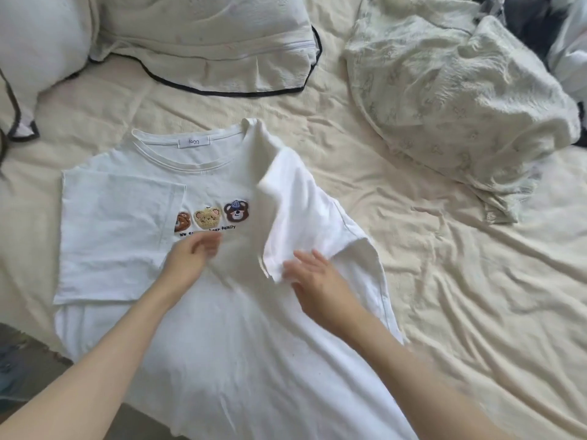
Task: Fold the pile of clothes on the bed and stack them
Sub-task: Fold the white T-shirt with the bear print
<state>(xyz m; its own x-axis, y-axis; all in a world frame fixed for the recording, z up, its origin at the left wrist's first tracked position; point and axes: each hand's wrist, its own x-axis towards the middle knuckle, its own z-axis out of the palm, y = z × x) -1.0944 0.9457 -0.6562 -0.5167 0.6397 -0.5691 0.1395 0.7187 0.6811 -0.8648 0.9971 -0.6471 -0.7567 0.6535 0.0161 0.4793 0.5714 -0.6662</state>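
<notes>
White bear-print T-shirt (203, 312) lay face up at the bed's (444, 312) near edge, left sleeve already folded in. Our right hand (314, 281) pinched the right sleeve (295, 201), presumably folding it inward; left hand (193, 255) hovered, fingers relaxed.

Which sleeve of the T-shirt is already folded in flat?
The sleeve on the person's left, lying flat over the chest beside the bear patches; the other sleeve is raised, unfolded.
</notes>
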